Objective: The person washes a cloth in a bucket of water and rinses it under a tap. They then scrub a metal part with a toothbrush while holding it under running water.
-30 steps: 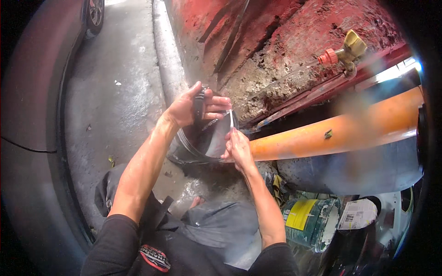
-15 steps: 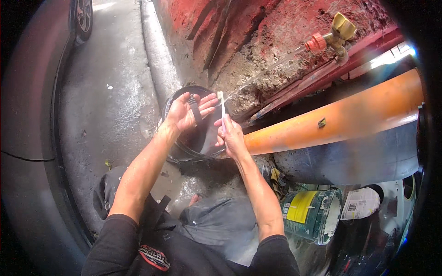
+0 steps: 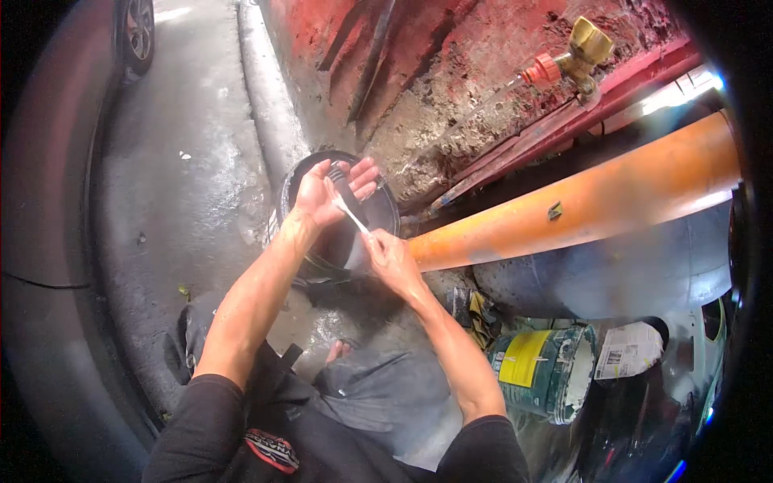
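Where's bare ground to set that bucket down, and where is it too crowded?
Bare wet concrete lies left of the black bucket, between the grey curb pipe and the dark curved edge. Right is crowded: orange pipe, green paint can, rags, grey drum.

You're at what looks like an outdoor work yard: wet concrete ground [image 3: 193, 185], peeling red wall [image 3: 451, 72] with a brass tap [image 3: 584, 48], paint bucket [image 3: 547, 370] near right.

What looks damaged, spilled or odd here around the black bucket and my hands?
The red wall behind the black bucket is badly flaked, and the green paint can lies tipped on its side, white paint coating its mouth.
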Tool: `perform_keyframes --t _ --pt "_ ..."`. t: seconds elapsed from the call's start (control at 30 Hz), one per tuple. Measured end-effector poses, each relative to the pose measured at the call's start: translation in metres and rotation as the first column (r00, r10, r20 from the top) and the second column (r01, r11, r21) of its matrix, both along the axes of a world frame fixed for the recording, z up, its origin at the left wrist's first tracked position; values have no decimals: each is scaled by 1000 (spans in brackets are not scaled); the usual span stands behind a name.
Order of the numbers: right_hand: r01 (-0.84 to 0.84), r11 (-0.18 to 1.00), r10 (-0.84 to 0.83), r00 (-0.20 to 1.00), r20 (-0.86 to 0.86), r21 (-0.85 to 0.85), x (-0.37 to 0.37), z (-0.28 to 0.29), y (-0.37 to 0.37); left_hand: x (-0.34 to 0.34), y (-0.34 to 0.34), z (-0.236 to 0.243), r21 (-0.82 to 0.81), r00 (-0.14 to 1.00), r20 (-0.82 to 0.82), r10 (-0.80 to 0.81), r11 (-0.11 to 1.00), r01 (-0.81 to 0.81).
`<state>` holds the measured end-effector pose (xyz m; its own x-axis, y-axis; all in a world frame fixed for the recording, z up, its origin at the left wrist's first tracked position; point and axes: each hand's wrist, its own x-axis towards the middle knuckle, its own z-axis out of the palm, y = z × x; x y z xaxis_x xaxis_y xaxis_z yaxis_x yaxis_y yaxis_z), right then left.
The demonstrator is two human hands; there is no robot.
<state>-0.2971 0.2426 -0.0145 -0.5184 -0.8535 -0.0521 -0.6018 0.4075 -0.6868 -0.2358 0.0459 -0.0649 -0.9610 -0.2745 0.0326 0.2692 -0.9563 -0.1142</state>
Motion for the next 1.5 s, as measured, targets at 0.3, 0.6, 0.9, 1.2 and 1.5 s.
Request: perform_keyframes --t 0.3,0.6,0.9,1.2,1.5 --pt "73 972 -126 963 -236 -222 -6 19 -12 21 -2 9 -558 912 398 97 815 157" --pt "376 920 -114 533 838 -114 -36 -7 -16 28 7 17 -484 883 444 153 870 93" --pt "397 918 -117 287 951 -6 -39 1 -13 28 7 5 -572 815 539 214 803 168" --pt "361 932 -88 331 940 -40 -36 2 -2 23 5 8 -436 903 407 138 898 59" --pt "-78 982 44 980 -195 -170 -9 4 -18 22 10 18 -386 937 343 69 920 74"
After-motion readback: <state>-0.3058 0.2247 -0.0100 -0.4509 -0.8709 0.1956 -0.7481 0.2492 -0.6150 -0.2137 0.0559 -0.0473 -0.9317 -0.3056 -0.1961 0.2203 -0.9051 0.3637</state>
